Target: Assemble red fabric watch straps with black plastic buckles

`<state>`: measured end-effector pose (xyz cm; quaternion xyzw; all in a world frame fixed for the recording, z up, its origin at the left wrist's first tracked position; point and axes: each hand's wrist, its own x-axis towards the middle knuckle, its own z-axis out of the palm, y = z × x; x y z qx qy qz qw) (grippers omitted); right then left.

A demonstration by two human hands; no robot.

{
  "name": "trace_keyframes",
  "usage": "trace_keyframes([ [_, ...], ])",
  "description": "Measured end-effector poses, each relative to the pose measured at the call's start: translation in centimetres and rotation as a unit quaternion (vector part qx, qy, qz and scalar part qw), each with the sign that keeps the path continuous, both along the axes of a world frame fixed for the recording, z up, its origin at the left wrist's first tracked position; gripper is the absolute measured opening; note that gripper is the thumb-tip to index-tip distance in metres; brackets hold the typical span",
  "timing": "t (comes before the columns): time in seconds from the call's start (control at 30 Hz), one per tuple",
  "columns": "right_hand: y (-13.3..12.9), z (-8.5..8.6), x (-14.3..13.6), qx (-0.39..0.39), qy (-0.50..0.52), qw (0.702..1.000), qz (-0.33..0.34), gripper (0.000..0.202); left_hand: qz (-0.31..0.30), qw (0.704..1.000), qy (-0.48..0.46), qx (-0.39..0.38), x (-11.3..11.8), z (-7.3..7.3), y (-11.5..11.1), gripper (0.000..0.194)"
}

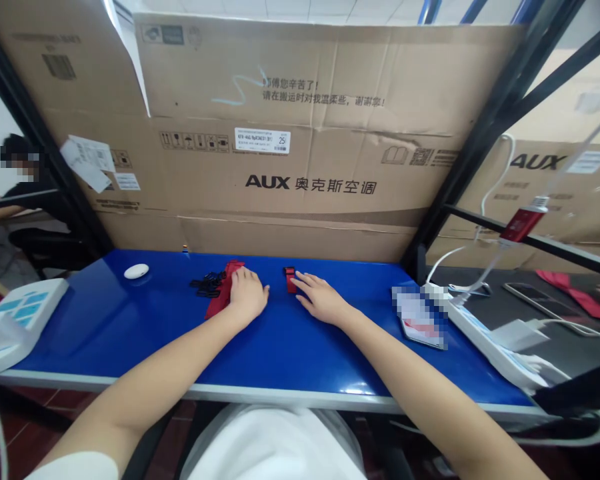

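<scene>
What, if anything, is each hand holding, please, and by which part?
Gripping cannot be told: left hand covers the red straps' right side; right hand touches the short strap's right edge.

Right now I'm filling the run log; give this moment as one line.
left hand: at red bundle; right hand: at red strip; black clips: left of red bundle

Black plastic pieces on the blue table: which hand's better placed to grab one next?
Left, likely: left hand rests on the red straps beside the black plastic pieces; right hand is farther off, at the short red strap.
</scene>
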<state>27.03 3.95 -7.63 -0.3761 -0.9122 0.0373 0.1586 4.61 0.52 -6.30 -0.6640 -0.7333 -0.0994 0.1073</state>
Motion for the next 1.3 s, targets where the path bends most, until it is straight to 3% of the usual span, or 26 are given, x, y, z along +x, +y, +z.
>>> trace_keyframes([
  [0.1,-0.8,0.5,-0.7,0.022,-0.001,0.998,0.059,0.049,0.093,0.995,0.030,0.020,-1.7,1.2,0.1,0.052],
  [0.17,-0.9,0.7,-0.7,0.011,-0.008,0.999,0.050,0.047,0.132,0.991,0.029,-0.012,-3.0,1.8,0.3,0.048],
  [0.33,0.9,1.0,1.9,-0.026,-0.020,0.997,-0.076,0.041,0.171,0.982,-0.012,-0.080,-4.4,2.7,0.7,0.045],
  [0.53,4.2,0.6,7.1,-0.063,-0.037,0.971,-0.226,0.045,0.156,0.987,0.004,-0.028,-3.8,3.2,0.1,0.043],
  [0.67,4.1,0.8,7.0,-0.007,-0.013,0.976,-0.217,0.051,0.057,0.998,0.013,0.029,-1.4,2.5,-0.8,0.034],
  [0.83,1.6,1.0,2.9,-0.004,0.089,0.996,-0.024,0.061,-0.178,0.984,0.004,0.004,3.1,0.5,-1.5,0.032],
  [0.93,0.5,0.9,1.1,-0.017,0.087,0.995,0.041,0.039,-0.285,0.958,-0.001,-0.012,4.2,-0.2,-1.5,0.029],
  [1.0,0.4,1.0,1.0,-0.014,0.061,0.997,0.037,0.028,-0.305,0.952,-0.004,-0.010,4.0,-0.1,-1.4,0.028],
  [1.13,0.9,1.7,2.5,0.012,-0.026,0.999,-0.020,0.034,-0.254,0.967,-0.018,0.023,2.0,1.7,-0.9,0.030],
  [1.2,1.0,1.9,3.4,0.005,-0.058,0.997,-0.045,0.039,-0.182,0.981,-0.052,0.038,-0.2,2.9,-0.3,0.034],
  [1.3,0.7,1.8,3.8,-0.005,-0.044,0.997,-0.060,0.045,-0.050,0.994,-0.084,0.044,-5.1,4.1,1.2,0.025],
])
